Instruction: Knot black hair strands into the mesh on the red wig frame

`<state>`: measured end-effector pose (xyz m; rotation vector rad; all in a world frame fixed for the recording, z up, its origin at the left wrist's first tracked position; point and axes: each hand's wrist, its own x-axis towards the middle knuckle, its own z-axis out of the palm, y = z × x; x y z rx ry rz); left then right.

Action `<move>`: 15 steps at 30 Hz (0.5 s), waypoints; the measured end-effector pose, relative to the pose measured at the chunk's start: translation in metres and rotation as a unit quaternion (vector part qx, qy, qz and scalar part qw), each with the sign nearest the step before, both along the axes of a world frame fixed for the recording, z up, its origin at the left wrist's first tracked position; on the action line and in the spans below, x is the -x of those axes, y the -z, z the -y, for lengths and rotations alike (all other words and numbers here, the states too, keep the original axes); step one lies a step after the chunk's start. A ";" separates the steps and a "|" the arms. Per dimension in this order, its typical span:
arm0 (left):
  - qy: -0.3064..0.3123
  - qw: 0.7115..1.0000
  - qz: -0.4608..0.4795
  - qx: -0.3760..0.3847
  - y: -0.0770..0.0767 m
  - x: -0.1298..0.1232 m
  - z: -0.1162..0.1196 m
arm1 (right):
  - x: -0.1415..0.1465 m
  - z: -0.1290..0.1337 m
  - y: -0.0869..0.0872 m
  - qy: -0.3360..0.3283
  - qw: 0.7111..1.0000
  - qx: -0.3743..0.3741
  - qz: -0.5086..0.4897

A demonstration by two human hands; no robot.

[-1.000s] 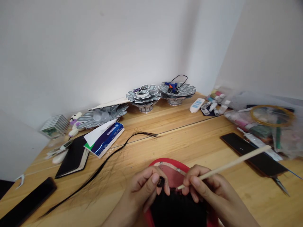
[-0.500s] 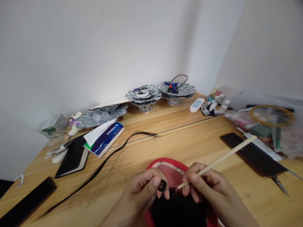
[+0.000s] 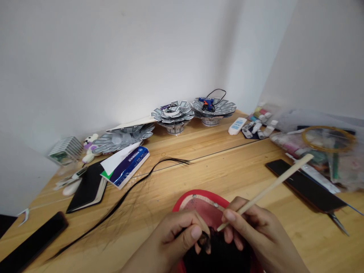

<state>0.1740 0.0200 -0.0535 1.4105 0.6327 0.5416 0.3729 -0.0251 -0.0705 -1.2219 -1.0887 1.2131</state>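
Low in the head view, a red head-shaped block (image 3: 209, 194) carries a fine mesh (image 3: 203, 210) with a pale band and shiny pin heads along its edge. Black hair (image 3: 218, 259) covers its near part. My left hand (image 3: 180, 237) is closed, pinching a small looped lock of dark hair (image 3: 205, 240) just above the block. Between the thumb and fingers of my right hand (image 3: 254, 229) is a slim wooden stick (image 3: 273, 188), slanting up to the right. Its lower end is close to the mesh by the hair; any fine tip there is too small to see.
A long black hair strand (image 3: 122, 199) lies across the table at left, near a phone (image 3: 34, 242), black notebook (image 3: 87, 187) and blue box (image 3: 127, 167). Grey paper bowls (image 3: 175, 127) stand at the back, one holding a glue gun (image 3: 207, 103). Plastic bags (image 3: 344, 159) and a dark slab (image 3: 305, 185) lie right.
My left hand has shifted slightly right and down, bringing the hair lock closer to the stick's lower end. The stick has moved a little to the right.
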 end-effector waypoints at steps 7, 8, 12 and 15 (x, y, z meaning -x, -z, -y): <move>0.002 0.999 -0.040 -0.035 0.000 0.001 0.002 | 0.009 0.003 -0.005 0.055 0.998 -0.002 0.007; 0.001 0.998 -0.044 -0.040 0.000 0.002 0.002 | 0.009 0.003 -0.005 0.063 0.998 -0.008 0.013; -0.003 0.994 -0.083 -0.071 -0.006 0.008 0.001 | 0.006 0.005 -0.001 0.085 0.991 -0.072 0.075; -0.013 0.983 -0.145 -0.109 -0.015 0.024 -0.003 | 0.006 0.007 0.003 0.085 0.983 -0.122 0.111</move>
